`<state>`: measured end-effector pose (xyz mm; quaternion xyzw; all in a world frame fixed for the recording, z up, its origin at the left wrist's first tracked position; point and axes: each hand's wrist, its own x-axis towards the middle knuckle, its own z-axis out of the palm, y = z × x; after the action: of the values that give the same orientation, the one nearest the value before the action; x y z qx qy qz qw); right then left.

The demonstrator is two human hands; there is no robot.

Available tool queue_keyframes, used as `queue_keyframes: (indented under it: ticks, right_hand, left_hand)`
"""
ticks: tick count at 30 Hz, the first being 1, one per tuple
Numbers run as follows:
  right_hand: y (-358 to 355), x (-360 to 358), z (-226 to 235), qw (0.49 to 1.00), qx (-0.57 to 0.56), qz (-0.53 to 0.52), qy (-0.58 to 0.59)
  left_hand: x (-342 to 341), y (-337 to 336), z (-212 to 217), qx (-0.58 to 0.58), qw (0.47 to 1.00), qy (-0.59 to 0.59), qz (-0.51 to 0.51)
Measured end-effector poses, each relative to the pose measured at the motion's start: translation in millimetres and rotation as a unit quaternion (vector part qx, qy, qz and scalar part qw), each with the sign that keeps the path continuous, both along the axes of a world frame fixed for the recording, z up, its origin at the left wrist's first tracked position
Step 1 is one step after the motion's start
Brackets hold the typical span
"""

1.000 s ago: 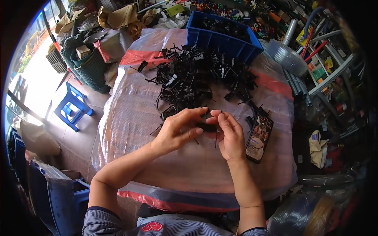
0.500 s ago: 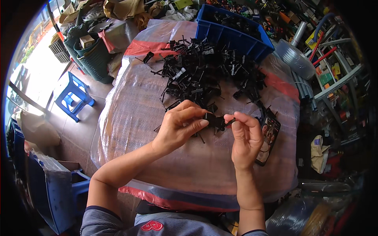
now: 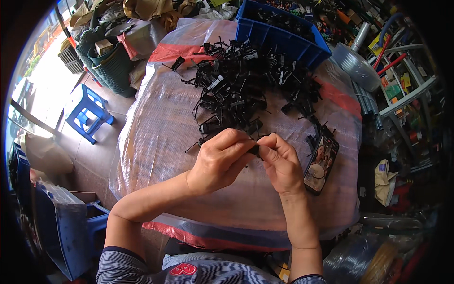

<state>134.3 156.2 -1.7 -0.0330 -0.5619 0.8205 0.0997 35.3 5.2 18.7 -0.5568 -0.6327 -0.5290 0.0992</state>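
Between my two hands, over the middle of the covered table, is a small black plastic part (image 3: 256,150), mostly hidden by the fingers. My left hand (image 3: 222,158) is closed, pinching it from the left. From the other side my right hand (image 3: 282,163) also pinches it, thumb against bent fingers, and the fingertips of both hands nearly meet. Just beyond them lies a loose heap of black plastic parts (image 3: 236,90) with thin arms sticking out. A smartphone (image 3: 321,163) with a lit screen rests to the right of my right hand.
A blue plastic bin (image 3: 283,40) with more black parts stands at the table's far edge. Woven plastic sheeting (image 3: 156,142) covers the table. Left on the floor is a blue stool (image 3: 90,113); a coil of clear tubing (image 3: 357,68) and a metal rack (image 3: 409,97) are on the right.
My right hand has moved left, closing the gap to my left hand. The black part, plainer to see before, is now mostly covered by fingers.
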Motion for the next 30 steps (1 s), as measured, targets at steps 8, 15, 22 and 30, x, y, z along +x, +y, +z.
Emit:
queue_keyframes:
  ticks: [8,15,22,30]
  right_hand:
    - [-14,4,33,0.885,0.448,-0.102,0.07]
    - [-15,-4,20,0.706,0.666,-0.184,0.156]
    - [-27,-12,4,0.647,0.718,-0.234,0.108]
    - [-26,-13,-9,0.727,0.684,-0.048,0.019]
  left_hand:
    - [-30,1,1,-0.094,0.833,-0.54,-0.073]
    - [-14,3,-6,-0.13,0.791,-0.583,-0.132]
    - [-4,6,-7,-0.092,0.958,-0.27,0.024]
    - [-56,0,-8,0.136,0.762,-0.63,-0.066]
